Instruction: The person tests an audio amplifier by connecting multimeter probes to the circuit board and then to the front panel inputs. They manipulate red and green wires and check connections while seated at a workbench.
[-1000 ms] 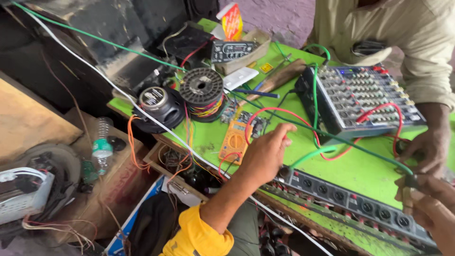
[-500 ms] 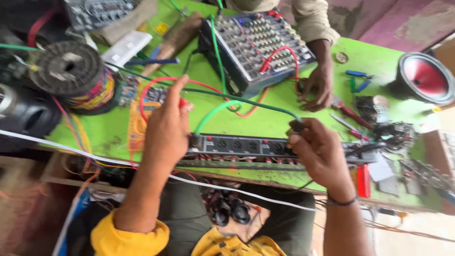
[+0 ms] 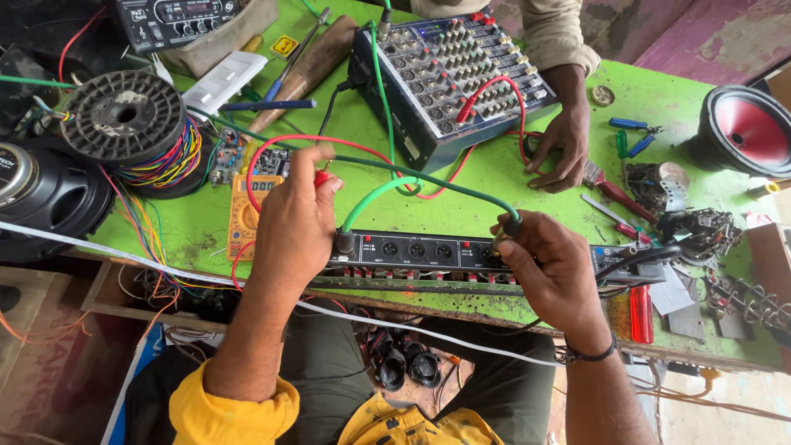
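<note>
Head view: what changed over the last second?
The left hand came back from the far side of the bench to the rack unit, now pinching a red plug beside the green cable plugged in there. The right hand came to the unit's front, holding the green cable's other plug. The other person's hand stayed by the mixer.

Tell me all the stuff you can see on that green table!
Rack audio unit: one, black, front table edge.
Green cable: one, plugged into the unit's left socket.
Mixer: one, dark blue with a grey top, table back.
Red wire: one, loops from the left hand.
Multimeter: one, yellow, left of the unit.
Wire spool: one, black with coloured wire, left.
Speakers: black one far left, red-coned one far right.
Other person's hand: beside the mixer.
Left hand: holds a red-tipped probe.
Right hand: pinches the cable's dark plug.
</note>
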